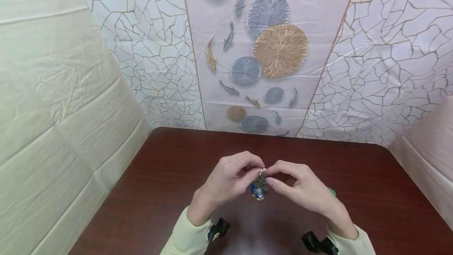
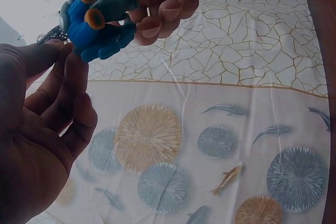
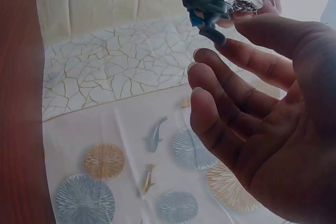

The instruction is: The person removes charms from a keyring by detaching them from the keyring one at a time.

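A keychain with a blue figure (image 1: 258, 193) and a grey figure (image 1: 260, 181) hangs from a metal ring (image 1: 261, 172) above the brown table. Thumb and index finger of my left hand (image 1: 231, 176) pinch it at the ring. From the other side, my right hand (image 1: 301, 184) holds it by thumb and index finger close to the ring and the grey figure. Orange round parts show on the blue figure (image 2: 84, 30) in the left wrist view. A metal chain (image 3: 245, 6) and clear loop are visible in the right wrist view, beside the right thumb.
Behind the right wrist a small green thing (image 1: 332, 192) lies on the brown table (image 1: 170, 176), mostly hidden. A patterned cloth (image 1: 279, 109) hangs at the table's far edge, and plain cream cloth (image 1: 70, 129) borders the left side.
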Tool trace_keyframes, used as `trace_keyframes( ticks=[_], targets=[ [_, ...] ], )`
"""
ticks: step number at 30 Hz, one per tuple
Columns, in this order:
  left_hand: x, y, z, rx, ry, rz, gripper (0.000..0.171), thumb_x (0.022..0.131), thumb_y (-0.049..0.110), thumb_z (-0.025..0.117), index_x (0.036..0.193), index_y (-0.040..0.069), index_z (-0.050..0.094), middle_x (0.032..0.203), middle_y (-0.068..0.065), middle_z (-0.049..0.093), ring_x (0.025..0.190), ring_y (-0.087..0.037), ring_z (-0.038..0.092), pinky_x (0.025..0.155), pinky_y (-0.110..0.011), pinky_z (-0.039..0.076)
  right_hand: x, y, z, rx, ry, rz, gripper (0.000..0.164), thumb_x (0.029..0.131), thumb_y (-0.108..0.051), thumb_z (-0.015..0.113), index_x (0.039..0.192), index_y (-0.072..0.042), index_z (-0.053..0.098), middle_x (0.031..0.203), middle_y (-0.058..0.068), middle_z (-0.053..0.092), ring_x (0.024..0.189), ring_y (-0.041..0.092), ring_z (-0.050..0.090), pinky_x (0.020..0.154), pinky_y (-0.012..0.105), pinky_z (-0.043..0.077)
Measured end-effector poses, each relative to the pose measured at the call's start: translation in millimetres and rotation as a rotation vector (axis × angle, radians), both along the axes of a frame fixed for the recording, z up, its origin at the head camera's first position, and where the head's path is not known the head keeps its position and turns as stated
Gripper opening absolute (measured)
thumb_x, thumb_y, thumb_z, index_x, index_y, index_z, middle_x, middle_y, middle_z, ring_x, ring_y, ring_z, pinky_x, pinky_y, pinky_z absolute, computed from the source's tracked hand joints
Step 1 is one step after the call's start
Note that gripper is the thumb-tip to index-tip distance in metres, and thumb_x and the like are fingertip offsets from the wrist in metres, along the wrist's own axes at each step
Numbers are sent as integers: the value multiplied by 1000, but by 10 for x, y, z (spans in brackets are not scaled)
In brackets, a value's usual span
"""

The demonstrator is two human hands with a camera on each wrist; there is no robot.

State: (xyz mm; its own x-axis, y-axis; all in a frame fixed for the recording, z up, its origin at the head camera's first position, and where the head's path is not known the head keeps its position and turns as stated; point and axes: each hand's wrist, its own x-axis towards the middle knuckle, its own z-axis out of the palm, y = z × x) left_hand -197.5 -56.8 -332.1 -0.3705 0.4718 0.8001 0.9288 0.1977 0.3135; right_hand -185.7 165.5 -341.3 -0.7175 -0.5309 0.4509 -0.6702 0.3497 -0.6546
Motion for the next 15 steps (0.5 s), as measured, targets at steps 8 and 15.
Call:
trace_keyframes(
  ticks=[8, 15],
  targets=[
    [-5, 1, -10, 3, -3, 0, 7, 91, 2, 66, 96, 7, 67, 87, 0, 69, 77, -4, 62, 72, -7, 51, 4, -28, -60, 1, -16, 58, 28, 89, -7, 70, 105, -29, 66, 94, -14, 66, 77, 5, 63, 63, 23, 55],
    [-13, 4, -13, 1, 6, 9, 7, 91, 3, 65, 95, 8, 67, 86, 0, 69, 76, -4, 61, 72, -7, 50, 3, -51, -94, -11, 3, 59, 28, 89, -6, 70, 107, -26, 67, 94, -11, 67, 78, 4, 64, 64, 23, 55]
  ],
)
